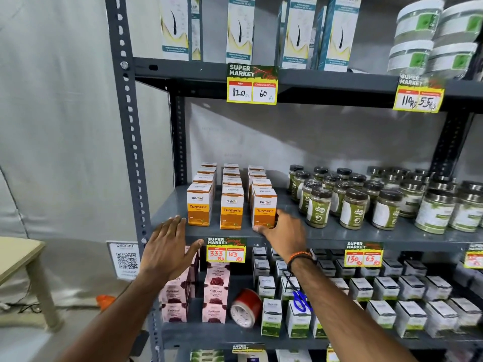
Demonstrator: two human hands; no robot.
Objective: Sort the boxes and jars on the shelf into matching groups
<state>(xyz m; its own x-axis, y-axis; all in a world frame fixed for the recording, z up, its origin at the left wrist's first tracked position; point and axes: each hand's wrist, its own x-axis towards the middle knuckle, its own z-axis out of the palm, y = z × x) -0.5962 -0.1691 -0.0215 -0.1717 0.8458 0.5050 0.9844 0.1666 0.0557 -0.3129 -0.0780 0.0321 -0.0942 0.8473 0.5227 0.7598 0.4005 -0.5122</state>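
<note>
Down low, a tape roll (245, 310) and blue scissors (300, 301) are lying among the boxes, white boxes (407, 320) filling the right. Up at the middle shelf (339, 235), the left hand (167, 246) is hovering flat, grip spread wide and empty, over the shelf lip. The right hand (283, 231) is cupping the front right turmeric box (264, 210), thumb at its base, grip only loosely closed around it. Three turmeric rows are running back; green jars (352, 202) are crowding just beside. A careless shove sideways is risking toppling that row or knocking the nearest jar
</note>
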